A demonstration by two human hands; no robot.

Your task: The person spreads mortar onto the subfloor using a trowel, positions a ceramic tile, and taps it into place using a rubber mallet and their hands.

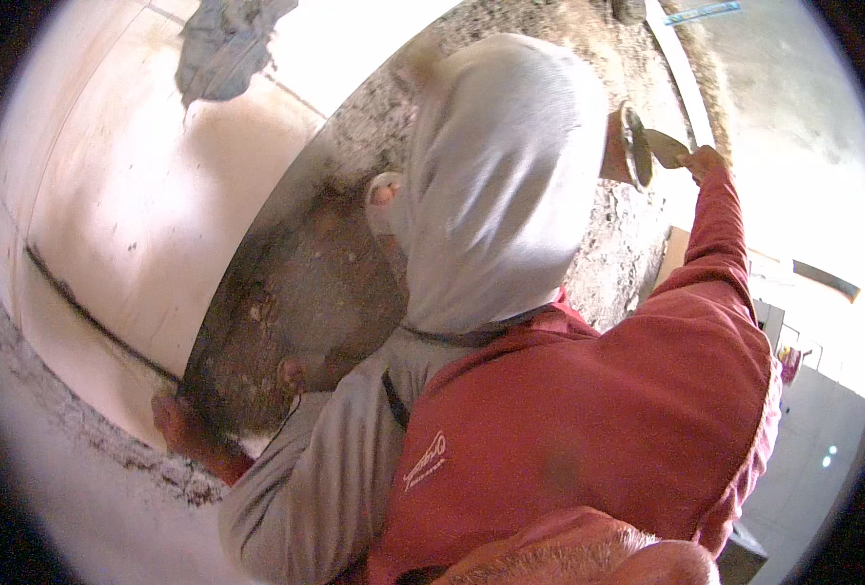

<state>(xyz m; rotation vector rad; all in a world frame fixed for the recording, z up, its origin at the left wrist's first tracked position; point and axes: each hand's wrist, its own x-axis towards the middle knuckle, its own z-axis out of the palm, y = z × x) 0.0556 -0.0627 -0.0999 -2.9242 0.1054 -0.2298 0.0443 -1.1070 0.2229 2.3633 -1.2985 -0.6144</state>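
Observation:
My right hand (707,164), at the end of a red sleeve, is closed on a trowel (668,148) with a flat, dull blade. The blade's tip meets or overlaps the rim of a brown, round-ended thing (634,146) whose kind I cannot make out. At the lower left, my left hand (187,424) rests by the corner of a large pale tile (150,214). Its fingers are dim and blurred. Large folds of grey cloth (511,175), apparently my trousers, fill the middle and hide much of the ground.
Rough, crumbly ground (257,322) borders the tile's dark edge. A grey lump (226,47) lies on the tile at the upper left. A long white strip (681,73) and a blue strip (703,13) lie at the upper right. Glare washes out the right side.

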